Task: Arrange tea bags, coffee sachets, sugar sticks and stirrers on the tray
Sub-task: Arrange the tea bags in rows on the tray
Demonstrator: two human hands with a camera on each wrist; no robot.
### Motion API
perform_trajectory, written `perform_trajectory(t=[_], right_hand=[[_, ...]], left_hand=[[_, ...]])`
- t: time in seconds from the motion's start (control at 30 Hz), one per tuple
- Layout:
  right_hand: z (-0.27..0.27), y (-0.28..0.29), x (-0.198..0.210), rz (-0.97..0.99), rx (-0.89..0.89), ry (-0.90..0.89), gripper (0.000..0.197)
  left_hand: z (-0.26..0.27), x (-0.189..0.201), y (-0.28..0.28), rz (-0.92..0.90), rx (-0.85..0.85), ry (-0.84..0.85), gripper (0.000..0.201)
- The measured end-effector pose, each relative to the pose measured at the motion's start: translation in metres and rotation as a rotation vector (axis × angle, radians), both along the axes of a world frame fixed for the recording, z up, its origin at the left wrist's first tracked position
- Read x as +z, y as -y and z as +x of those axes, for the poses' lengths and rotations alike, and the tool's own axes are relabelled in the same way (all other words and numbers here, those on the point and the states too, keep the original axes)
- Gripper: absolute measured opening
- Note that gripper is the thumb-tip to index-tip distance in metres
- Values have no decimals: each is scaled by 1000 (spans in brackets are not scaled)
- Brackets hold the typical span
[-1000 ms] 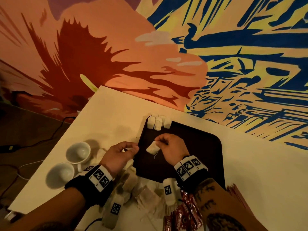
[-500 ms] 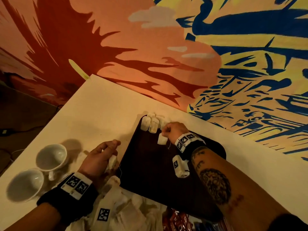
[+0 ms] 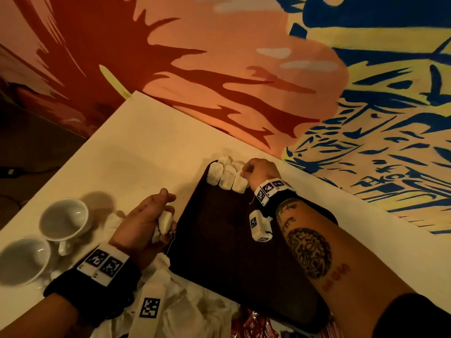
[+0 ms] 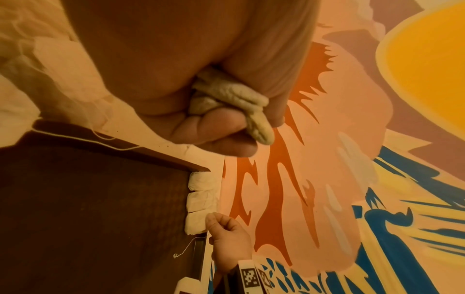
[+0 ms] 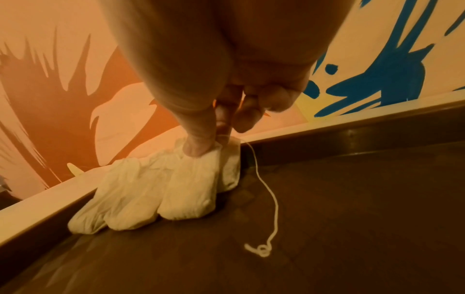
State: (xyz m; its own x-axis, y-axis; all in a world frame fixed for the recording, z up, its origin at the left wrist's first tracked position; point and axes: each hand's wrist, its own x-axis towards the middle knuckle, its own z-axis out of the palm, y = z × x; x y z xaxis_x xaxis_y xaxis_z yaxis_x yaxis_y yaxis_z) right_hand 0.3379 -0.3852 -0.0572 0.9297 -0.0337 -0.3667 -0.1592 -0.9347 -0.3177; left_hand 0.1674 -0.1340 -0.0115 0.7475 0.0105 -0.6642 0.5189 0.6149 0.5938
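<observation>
Tea bags [image 3: 225, 175] are being lined up in a row at the far left corner of the dark tray [image 3: 219, 252], leaning against its rim and touching each other. The rightmost tea bag [image 3: 240, 183] in that row is being pinched at its top by the thumb and forefinger of the right hand [image 3: 260, 173], with the other fingers curled in; its string [image 5: 266, 191] is being trailed loose across the tray floor, ending in a small curl. Another tea bag [image 3: 164, 222] is being gripped in the left hand [image 3: 144, 223], fingers clenched round it, just beside the tray's left edge and above the pale surface [image 3: 146, 152]. A messy heap of loose tea bags [image 3: 185, 303] is being kept near the tray's near-left corner, partly under the left wrist. Red sachets [image 3: 253, 325] are being glimpsed at the bottom edge, too cut off to tell more. Two white cups [image 3: 42, 236] are being left on their sides well to the left of the tray. A painted wall [image 3: 244, 57] is being seen behind the surface.
</observation>
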Motion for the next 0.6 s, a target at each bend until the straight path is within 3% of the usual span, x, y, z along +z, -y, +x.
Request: perform_trajectory(t=[0.17, 0.23, 0.4, 0.5, 0.6], right_hand=[[-11, -9, 18, 22, -62, 122, 23], [-30, -26, 41, 122, -12, 151, 25], [-115, -84, 86, 654, 75, -82, 29], [-155, -111, 79, 707, 74, -158, 36], [-173, -122, 73, 721, 19, -92, 26]], left_hand=[[-1, 4, 3, 5, -22, 11, 44], [0, 9, 4, 27, -29, 14, 48], [-2, 20, 7, 152, -18, -21, 55], [-6, 27, 5, 220, -52, -2, 52], [-18, 33, -1, 181, -64, 27, 43]])
